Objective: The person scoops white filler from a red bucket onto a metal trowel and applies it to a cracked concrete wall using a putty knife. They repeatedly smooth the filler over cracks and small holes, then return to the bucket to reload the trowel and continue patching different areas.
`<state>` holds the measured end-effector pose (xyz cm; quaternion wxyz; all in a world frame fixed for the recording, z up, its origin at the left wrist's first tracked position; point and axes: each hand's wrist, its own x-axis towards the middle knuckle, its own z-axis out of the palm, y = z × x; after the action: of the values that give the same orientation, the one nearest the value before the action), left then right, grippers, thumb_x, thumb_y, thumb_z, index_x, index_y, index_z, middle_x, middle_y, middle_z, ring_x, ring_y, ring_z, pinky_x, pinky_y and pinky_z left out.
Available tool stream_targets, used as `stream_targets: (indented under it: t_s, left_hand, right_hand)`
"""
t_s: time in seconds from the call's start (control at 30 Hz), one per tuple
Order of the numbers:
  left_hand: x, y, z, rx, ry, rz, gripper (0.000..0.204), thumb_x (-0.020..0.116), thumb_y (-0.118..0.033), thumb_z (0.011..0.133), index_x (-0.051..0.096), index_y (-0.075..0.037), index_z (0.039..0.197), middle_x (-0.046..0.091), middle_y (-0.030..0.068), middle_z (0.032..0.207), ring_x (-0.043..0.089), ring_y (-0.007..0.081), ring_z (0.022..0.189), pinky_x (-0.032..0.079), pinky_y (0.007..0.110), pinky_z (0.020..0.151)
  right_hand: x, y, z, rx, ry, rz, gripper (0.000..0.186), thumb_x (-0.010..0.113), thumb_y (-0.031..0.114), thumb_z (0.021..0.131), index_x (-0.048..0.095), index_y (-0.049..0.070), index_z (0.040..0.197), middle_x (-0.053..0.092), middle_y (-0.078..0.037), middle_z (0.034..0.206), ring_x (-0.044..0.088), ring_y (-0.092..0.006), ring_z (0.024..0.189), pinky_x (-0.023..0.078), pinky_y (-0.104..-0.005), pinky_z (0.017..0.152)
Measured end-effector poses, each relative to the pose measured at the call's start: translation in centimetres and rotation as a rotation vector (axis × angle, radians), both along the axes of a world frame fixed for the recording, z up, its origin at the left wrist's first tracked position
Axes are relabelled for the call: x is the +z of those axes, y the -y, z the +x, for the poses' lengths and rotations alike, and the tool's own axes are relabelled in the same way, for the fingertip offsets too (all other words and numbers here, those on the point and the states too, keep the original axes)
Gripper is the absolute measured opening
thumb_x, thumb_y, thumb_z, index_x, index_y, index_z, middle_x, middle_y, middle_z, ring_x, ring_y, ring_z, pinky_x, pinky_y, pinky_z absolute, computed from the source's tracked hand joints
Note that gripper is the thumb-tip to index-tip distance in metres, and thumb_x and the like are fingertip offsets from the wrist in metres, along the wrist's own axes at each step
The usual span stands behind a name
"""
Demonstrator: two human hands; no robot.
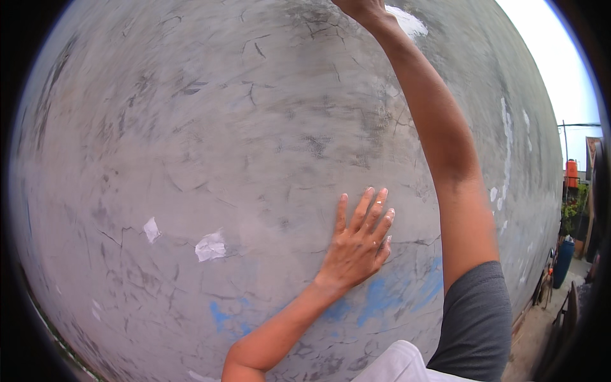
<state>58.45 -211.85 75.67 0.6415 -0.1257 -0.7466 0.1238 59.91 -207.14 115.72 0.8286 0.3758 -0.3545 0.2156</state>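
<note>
Near the top edge of view, high on the wall (267, 172): white patch (409, 23), ragged, just beside the right wrist. At the same spot, right hand (363, 7), cut off by the frame; can't tell finger spread or grip. Lower down, left hand (355, 254): laid palm-side to the wall, fingers spread and nearly straight, gripping nothing, flecks of white on the fingers.

Room: wide stretch of wall left of both arms; narrower strip between left hand and right arm (455, 146). To the right, wall edge bowed by the lens, then sky (560, 57) and a slim slice of yard (525, 350).

Materials: grey cement, swirled, hairline cracks, dark stains. Left of left hand, larger blob (211, 246) and smaller blob (151, 229), both white, irregular. Below left hand, blue smears (379, 299). Right of right arm, thin white streaks (506, 146). Bottom edge: grey sleeve (477, 312), white cloth (398, 363), both smooth. Far right: rounded orange tank (571, 173), green plants (568, 210), tall blue drum (563, 262).
</note>
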Motion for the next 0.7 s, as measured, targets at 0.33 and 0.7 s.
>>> stream_targets:
  t_s: [0.33, 0.7]
  left_hand:
    - [-0.1, -0.1, -0.2, 0.023, -0.007, 0.008, 0.041, 0.057, -0.03, 0.081, 0.06, -0.013, 0.118, 0.034, 0.0082, 0.146, 0.024, 0.026, 0.138, 0.01, 0.056, 0.114]
    - [-0.3, 0.2, 0.3, 0.054, 0.005, 0.007, 0.041, 0.057, -0.03, 0.082, 0.058, -0.014, 0.119, 0.033, 0.007, 0.147, 0.024, 0.025, 0.139, 0.009, 0.055, 0.114]
  right_hand:
    - [-2.6, -7.1, -12.4, 0.017, 0.055, 0.056, 0.027, 0.057, 0.019, 0.087, 0.066, 0.013, 0.113, 0.065, -0.015, 0.106, 0.064, -0.0331, 0.095, 0.051, -0.0396, 0.084]
    - [-6.1, -11.0, -10.1, 0.249, 0.103, 0.177, 0.024, 0.059, 0.012, 0.088, 0.066, 0.007, 0.111, 0.065, -0.018, 0.103, 0.065, -0.0319, 0.094, 0.051, -0.0333, 0.081]
